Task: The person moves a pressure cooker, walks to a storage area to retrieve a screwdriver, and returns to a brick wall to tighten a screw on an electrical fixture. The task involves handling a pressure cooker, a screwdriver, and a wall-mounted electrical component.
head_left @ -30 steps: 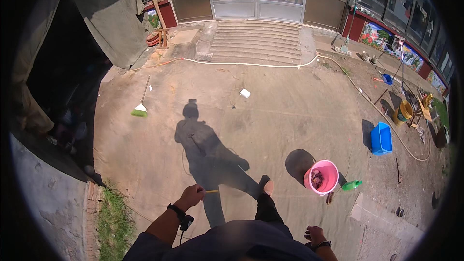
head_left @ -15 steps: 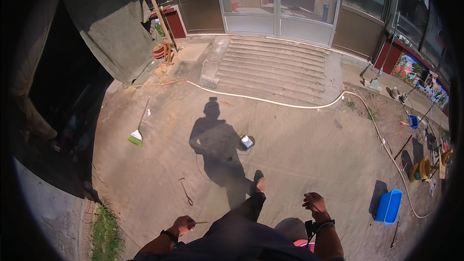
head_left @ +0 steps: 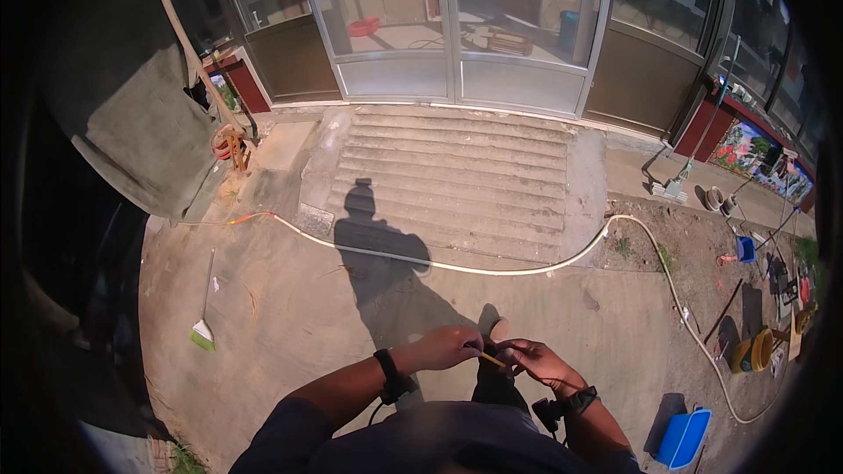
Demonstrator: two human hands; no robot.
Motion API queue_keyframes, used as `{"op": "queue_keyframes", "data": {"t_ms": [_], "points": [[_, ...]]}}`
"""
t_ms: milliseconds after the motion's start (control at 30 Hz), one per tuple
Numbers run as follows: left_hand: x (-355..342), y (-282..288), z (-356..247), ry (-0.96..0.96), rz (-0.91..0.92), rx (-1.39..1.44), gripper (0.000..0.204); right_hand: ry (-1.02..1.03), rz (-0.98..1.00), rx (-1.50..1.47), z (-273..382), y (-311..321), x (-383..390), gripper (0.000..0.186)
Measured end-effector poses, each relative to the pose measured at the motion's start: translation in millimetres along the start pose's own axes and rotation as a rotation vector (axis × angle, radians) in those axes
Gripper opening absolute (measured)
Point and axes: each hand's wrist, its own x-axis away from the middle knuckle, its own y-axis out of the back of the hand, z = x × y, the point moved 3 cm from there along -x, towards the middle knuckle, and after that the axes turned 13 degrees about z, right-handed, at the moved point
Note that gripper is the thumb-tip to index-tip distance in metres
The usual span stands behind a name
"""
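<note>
In front of my body, my left hand (head_left: 446, 347) is closed in a pinch on a short, thin yellow stick (head_left: 492, 359). The stick points from those fingers toward my right hand (head_left: 539, 362). My right fingers are drawn together close to its other end; whether they touch it, or hold something small, I cannot make out. Dark bands with small devices sit on both wrists. Beyond my hands, one shoe (head_left: 500, 329) shows on the concrete.
A pale hose (head_left: 421, 262) curves across the ground before concrete steps (head_left: 457, 175) and glazed doors. At left lies a green-bristled broom (head_left: 202, 334). To the right are a blue tub (head_left: 684, 439), a yellow bucket (head_left: 752, 351) and a mop (head_left: 672, 189).
My hands have come up and together from wide apart, the yellow stick still in the left. I have moved toward the steps; the hooked tool and white container have left sight.
</note>
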Motion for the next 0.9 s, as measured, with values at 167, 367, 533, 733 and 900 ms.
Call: {"op": "queue_keyframes", "data": {"t_ms": [167, 367, 533, 733, 900], "points": [[-124.0, 114.1, 20.3, 0.023, -0.003, -0.034, 0.014, -0.109, 0.194, 0.128, 80.9, 107.8, -107.2, 0.032], [-229.9, 246.9, 64.0, 0.056, -0.038, 0.062, 0.013, -0.189, 0.312, 0.035, 180.7, 211.0, -219.2, 0.025], [-331.3, 379.2, 139.9, 0.091, -0.039, 0.113, 0.03, -0.144, 0.231, 0.033, 258.6, 320.4, -323.1, 0.022], [-437.2, 634.4, 228.6, 0.311, -0.467, 0.176, 0.033, -0.16, -0.101, -0.124, 377.0, 435.1, -374.2, 0.017], [-489.1, 852.4, 269.7, 0.318, -0.829, 0.204, 0.046, -0.003, -0.245, -0.332, 448.8, 499.8, -401.0, 0.017]]}}
